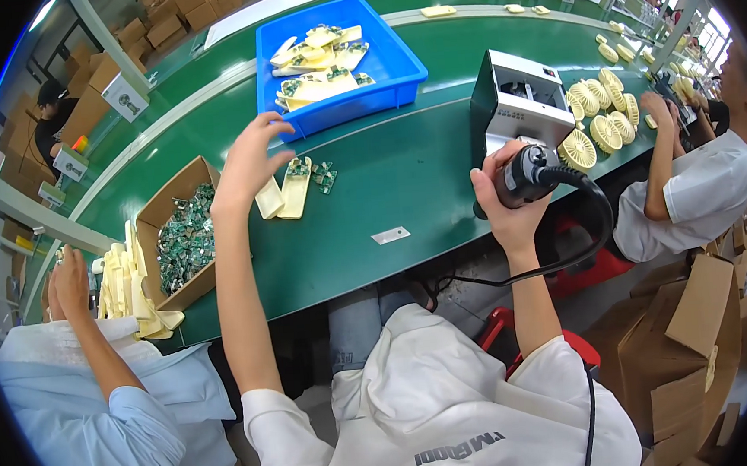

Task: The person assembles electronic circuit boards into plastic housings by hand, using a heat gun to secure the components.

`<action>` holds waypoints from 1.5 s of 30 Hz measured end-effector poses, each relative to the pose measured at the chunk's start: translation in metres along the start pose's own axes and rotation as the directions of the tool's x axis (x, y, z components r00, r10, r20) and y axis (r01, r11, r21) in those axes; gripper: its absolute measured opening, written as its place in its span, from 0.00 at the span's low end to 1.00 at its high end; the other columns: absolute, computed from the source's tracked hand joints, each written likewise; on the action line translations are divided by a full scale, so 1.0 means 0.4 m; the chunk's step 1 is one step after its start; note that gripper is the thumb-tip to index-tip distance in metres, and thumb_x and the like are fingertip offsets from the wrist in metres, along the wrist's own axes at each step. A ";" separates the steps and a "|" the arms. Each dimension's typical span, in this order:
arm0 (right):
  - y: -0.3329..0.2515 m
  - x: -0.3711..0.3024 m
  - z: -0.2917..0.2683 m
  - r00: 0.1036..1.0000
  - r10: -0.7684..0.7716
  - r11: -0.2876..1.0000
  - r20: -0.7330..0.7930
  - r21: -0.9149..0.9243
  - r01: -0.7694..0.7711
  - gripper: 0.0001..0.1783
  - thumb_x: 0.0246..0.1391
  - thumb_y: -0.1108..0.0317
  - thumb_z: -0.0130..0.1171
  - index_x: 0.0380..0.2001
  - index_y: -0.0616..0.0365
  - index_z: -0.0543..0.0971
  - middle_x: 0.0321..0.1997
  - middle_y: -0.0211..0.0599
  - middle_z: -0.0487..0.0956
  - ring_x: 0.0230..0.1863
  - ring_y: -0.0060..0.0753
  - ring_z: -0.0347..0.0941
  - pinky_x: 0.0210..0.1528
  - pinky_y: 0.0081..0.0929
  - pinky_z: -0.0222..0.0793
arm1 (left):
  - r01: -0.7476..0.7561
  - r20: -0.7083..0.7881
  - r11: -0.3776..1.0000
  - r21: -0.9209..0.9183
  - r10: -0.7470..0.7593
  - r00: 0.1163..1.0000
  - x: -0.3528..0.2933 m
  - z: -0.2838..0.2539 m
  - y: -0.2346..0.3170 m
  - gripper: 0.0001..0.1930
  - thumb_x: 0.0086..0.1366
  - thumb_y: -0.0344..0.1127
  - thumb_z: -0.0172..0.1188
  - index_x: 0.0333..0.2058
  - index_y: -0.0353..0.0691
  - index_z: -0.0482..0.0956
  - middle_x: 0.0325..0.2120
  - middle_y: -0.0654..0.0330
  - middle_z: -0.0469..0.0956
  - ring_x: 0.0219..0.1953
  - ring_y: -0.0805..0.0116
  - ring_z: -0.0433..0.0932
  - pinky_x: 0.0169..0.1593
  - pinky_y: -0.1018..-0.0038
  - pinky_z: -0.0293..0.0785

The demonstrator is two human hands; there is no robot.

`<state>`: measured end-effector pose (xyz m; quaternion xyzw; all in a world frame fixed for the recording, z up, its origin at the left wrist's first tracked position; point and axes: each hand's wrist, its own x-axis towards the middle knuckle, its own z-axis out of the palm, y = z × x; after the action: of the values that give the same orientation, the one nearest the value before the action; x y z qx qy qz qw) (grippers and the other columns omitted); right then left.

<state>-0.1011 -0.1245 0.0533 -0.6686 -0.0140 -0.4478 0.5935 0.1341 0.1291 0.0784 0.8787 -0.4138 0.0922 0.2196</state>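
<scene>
The black corded tool, a stubby cylinder, is right of centre in the frame, the right grip closed around it. The left grip, spread with nothing visible in it, hangs near cream casings left of centre. The green tabletop curves across, with a blue tray at upper middle; cardboard boxes pile up at upper left.

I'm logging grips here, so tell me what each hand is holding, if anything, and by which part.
The right hand grips a black corded tool around its cylindrical body, near the cord; the left hand looks empty.
</scene>
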 end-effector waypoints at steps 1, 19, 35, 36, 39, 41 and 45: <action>-0.003 0.001 0.008 1.000 -0.027 1.000 0.012 0.005 0.027 0.16 0.45 0.85 0.64 0.35 0.60 0.70 0.28 0.30 0.72 0.28 0.17 0.68 0.32 0.16 0.66 | 0.009 0.002 1.000 0.003 -0.009 1.000 -0.028 -0.010 0.005 0.16 0.53 0.31 0.67 0.43 0.40 0.79 0.49 0.56 0.75 0.52 0.55 0.73 0.54 0.63 0.70; -0.005 -0.007 0.018 0.999 -0.051 0.993 0.014 -0.105 0.052 0.15 0.44 0.83 0.66 0.34 0.60 0.72 0.25 0.29 0.73 0.25 0.16 0.68 0.30 0.14 0.65 | -0.007 0.178 0.998 -0.066 0.018 0.984 -0.042 0.051 -0.040 0.18 0.52 0.26 0.66 0.44 0.34 0.80 0.41 0.53 0.81 0.45 0.55 0.79 0.52 0.67 0.73; -0.128 0.093 -0.066 0.981 -0.082 0.941 -0.174 0.311 0.134 0.17 0.49 0.83 0.63 0.40 0.61 0.69 0.25 0.32 0.73 0.16 0.18 0.65 0.21 0.20 0.64 | 0.102 -0.092 0.832 -0.545 -0.180 0.979 -0.149 0.239 0.396 0.15 0.54 0.26 0.66 0.42 0.32 0.80 0.39 0.55 0.80 0.40 0.61 0.80 0.46 0.72 0.73; -0.153 0.121 -0.081 0.970 -0.164 0.928 -0.181 0.305 0.214 0.17 0.50 0.82 0.62 0.40 0.61 0.68 0.24 0.31 0.73 0.15 0.18 0.64 0.19 0.21 0.63 | 0.108 -0.082 0.823 -0.557 -0.184 0.979 -0.156 0.248 0.400 0.15 0.54 0.26 0.66 0.42 0.32 0.80 0.39 0.55 0.80 0.40 0.61 0.80 0.46 0.72 0.73; -0.167 0.199 -0.115 0.963 -0.209 0.938 -0.168 0.245 0.246 0.14 0.52 0.81 0.61 0.39 0.61 0.69 0.25 0.32 0.73 0.15 0.19 0.64 0.19 0.22 0.62 | 0.107 -0.084 0.815 -0.570 -0.187 0.979 -0.164 0.274 0.380 0.14 0.55 0.26 0.65 0.42 0.33 0.80 0.41 0.53 0.77 0.40 0.55 0.79 0.43 0.67 0.73; -0.142 0.229 -0.127 0.968 -0.215 0.957 -0.129 0.172 0.236 0.13 0.53 0.80 0.60 0.39 0.60 0.69 0.24 0.32 0.72 0.15 0.19 0.63 0.19 0.22 0.62 | 0.117 -0.071 0.795 -0.595 -0.197 0.978 -0.168 0.280 0.379 0.14 0.55 0.26 0.65 0.42 0.33 0.80 0.41 0.54 0.77 0.40 0.56 0.78 0.43 0.67 0.73; -0.114 0.251 -0.130 0.973 -0.224 0.972 -0.059 0.066 0.227 0.10 0.56 0.78 0.58 0.39 0.59 0.69 0.21 0.31 0.69 0.14 0.19 0.61 0.20 0.23 0.61 | 0.132 -0.053 0.761 -0.635 -0.214 0.975 -0.168 0.281 0.376 0.14 0.55 0.27 0.65 0.42 0.34 0.81 0.40 0.54 0.77 0.39 0.57 0.78 0.42 0.68 0.73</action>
<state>-0.0965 -0.2045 0.1451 -0.6291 -0.0911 -0.5283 0.5628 -0.0266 0.0390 0.0021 0.7822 -0.3236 -0.0180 0.5320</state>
